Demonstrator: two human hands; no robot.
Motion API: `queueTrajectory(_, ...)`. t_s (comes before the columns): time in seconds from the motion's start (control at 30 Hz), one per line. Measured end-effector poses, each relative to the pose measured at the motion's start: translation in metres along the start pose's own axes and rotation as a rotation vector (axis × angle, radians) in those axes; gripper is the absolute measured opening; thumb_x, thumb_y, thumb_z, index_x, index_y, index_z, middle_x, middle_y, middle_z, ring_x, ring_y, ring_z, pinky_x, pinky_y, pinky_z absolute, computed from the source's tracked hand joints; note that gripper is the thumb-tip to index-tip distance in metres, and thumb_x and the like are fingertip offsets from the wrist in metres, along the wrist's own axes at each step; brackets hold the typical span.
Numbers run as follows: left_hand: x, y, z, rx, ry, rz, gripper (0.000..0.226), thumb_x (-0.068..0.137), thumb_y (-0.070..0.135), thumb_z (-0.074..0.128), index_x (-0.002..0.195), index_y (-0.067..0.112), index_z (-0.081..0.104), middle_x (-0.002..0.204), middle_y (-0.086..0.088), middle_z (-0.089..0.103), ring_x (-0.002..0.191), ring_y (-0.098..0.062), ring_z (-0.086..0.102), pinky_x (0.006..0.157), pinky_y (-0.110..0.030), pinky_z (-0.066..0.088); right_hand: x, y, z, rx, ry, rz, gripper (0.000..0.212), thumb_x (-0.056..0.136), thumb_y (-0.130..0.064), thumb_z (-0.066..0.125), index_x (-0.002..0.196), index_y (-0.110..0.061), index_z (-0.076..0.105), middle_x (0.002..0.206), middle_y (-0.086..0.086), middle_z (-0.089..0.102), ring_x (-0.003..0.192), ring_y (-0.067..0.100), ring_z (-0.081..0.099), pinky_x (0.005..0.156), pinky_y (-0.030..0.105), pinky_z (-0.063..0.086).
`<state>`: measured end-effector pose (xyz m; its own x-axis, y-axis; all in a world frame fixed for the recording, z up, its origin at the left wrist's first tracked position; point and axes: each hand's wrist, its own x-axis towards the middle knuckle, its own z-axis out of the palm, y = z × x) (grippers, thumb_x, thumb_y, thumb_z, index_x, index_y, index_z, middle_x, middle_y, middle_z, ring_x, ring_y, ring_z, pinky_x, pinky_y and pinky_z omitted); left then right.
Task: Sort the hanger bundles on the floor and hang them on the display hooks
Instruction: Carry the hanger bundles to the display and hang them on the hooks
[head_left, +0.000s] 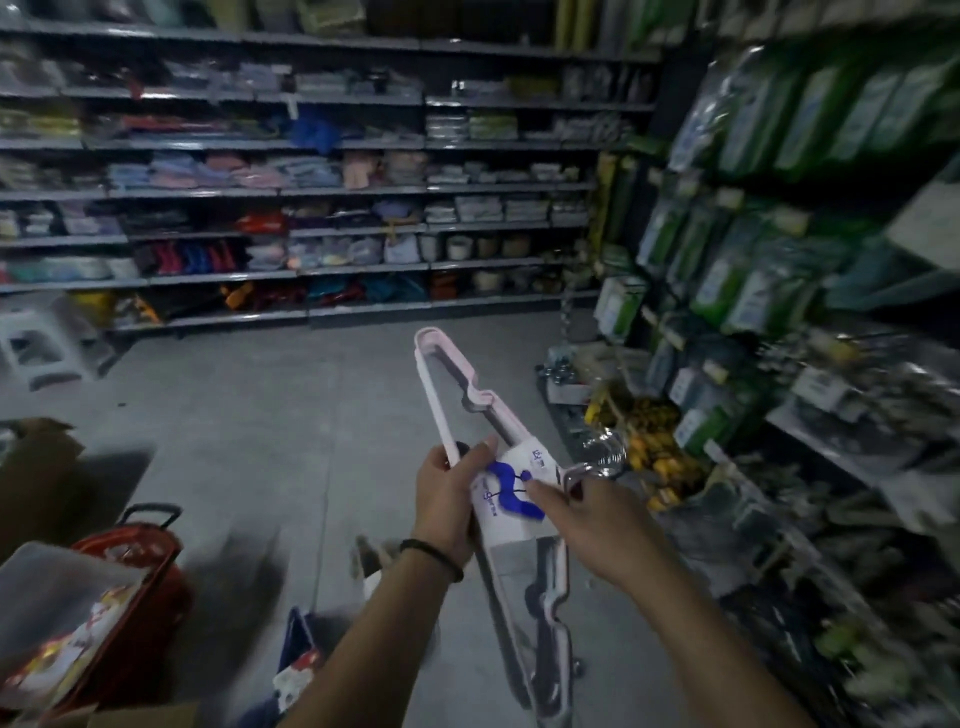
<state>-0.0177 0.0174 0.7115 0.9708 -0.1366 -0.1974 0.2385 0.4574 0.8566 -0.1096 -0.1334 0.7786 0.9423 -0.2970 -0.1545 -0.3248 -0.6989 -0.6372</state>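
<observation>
The left hand (447, 499) is closed round the middle of the bundle of pale pink plastic hangers in a white paper sleeve (506, 525). The right hand (587, 519) is laid on the sleeve beside the chrome hooks (582, 472); whether it is curled cannot be told. The long axis is pointed away from the body, with the hooks turned rightward toward the blurred rack of green packets (753, 249), nearer the right hand.
</observation>
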Motion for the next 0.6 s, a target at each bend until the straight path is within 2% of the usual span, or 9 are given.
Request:
queueTrajectory(0.1, -0.013, -0.009, 0.049, 0.17, -0.058, 0.028, 0.044, 0.075, 0.027, 0.089, 0.098, 0.005, 0.058, 0.085, -0.018, 0.064, 0.077, -0.031, 0.067, 0.074, -0.048, 0.06, -0.023, 0.013, -0.054, -0.345, 0.251, -0.045, 0.056, 0.096, -0.065, 0.053, 0.067, -0.017, 0.056, 0.059, -0.001, 0.055, 0.057, 0.015, 0.057, 0.05, 0.032, 0.041)
queueTrajectory(0.13, -0.017, -0.013, 0.067, 0.224, -0.085, 0.031, 0.044, 0.079, 0.027, 0.087, 0.101, 0.003, 0.058, 0.085, -0.016, 0.064, 0.074, -0.026, 0.067, 0.071, -0.042, 0.061, -0.024, 0.018, -0.071, -0.345, 0.346, -0.073, 0.048, 0.097, -0.061, 0.055, 0.072, -0.019, 0.057, 0.063, -0.002, 0.058, 0.06, 0.016, 0.057, 0.05, 0.032, 0.042)
queueTrajectory(0.2, -0.028, -0.023, 0.108, 0.29, -0.148, 0.043, 0.04, 0.086, 0.027, 0.083, 0.103, 0.002, 0.058, 0.084, -0.012, 0.065, 0.07, -0.02, 0.067, 0.066, -0.035, 0.058, -0.025, 0.031, -0.104, -0.251, 0.479, -0.15, 0.027, 0.097, -0.053, 0.059, 0.097, -0.026, 0.057, 0.091, -0.002, 0.065, 0.078, 0.019, 0.062, 0.06, 0.033, 0.05)
queueTrajectory(0.27, -0.043, -0.034, 0.152, 0.297, -0.25, 0.044, 0.046, 0.084, 0.03, 0.085, 0.105, 0.0, 0.057, 0.082, -0.01, 0.067, 0.069, -0.019, 0.068, 0.063, -0.032, 0.056, -0.024, 0.054, -0.136, -0.205, 0.46, -0.16, 0.032, 0.097, -0.046, 0.061, 0.123, -0.028, 0.053, 0.117, 0.0, 0.059, 0.097, 0.022, 0.062, 0.076, 0.038, 0.056)
queueTrajectory(0.3, -0.053, -0.04, 0.176, 0.286, -0.304, 0.039, 0.056, 0.079, 0.034, 0.089, 0.108, -0.002, 0.057, 0.084, -0.014, 0.07, 0.072, -0.021, 0.071, 0.064, -0.031, 0.057, -0.023, 0.069, -0.152, -0.185, 0.431, -0.14, 0.031, 0.099, -0.041, 0.061, 0.125, -0.028, 0.054, 0.119, 0.0, 0.059, 0.097, 0.022, 0.063, 0.078, 0.04, 0.057)
queueTrajectory(0.37, -0.072, -0.052, 0.222, 0.264, -0.419, 0.025, 0.077, 0.067, 0.039, 0.092, 0.118, -0.007, 0.057, 0.098, -0.024, 0.074, 0.084, -0.029, 0.074, 0.07, -0.034, 0.059, -0.029, 0.101, -0.185, -0.143, 0.412, -0.101, 0.016, 0.102, -0.033, 0.058, 0.115, -0.024, 0.06, 0.099, 0.003, 0.065, 0.081, 0.019, 0.064, 0.071, 0.041, 0.058)
queueTrajectory(0.47, -0.1, -0.073, 0.289, 0.3, -0.55, 0.051, 0.089, 0.06, 0.05, 0.095, 0.123, -0.002, 0.06, 0.106, -0.02, 0.076, 0.094, -0.032, 0.075, 0.08, -0.041, 0.061, -0.047, 0.147, -0.235, -0.16, 0.489, -0.047, 0.017, 0.106, -0.032, 0.051, 0.113, -0.019, 0.06, 0.084, 0.002, 0.06, 0.07, 0.017, 0.059, 0.059, 0.035, 0.048)
queueTrajectory(0.53, -0.119, -0.085, 0.331, 0.356, -0.593, 0.082, 0.085, 0.061, 0.063, 0.09, 0.121, 0.008, 0.064, 0.11, -0.012, 0.077, 0.098, -0.025, 0.076, 0.085, -0.04, 0.062, -0.063, 0.175, -0.268, -0.239, 0.522, 0.005, 0.016, 0.107, -0.025, 0.048, 0.118, -0.016, 0.056, 0.094, 0.007, 0.065, 0.08, 0.023, 0.063, 0.065, 0.035, 0.05)
queueTrajectory(0.6, -0.134, -0.092, 0.372, 0.408, -0.612, 0.138, 0.058, 0.077, 0.063, 0.073, 0.112, 0.017, 0.067, 0.099, 0.002, 0.08, 0.088, -0.009, 0.077, 0.074, -0.025, 0.061, -0.08, 0.2, -0.295, -0.291, 0.553, 0.046, 0.018, 0.106, -0.017, 0.046, 0.122, -0.016, 0.053, 0.101, 0.01, 0.068, 0.087, 0.027, 0.066, 0.069, 0.035, 0.051)
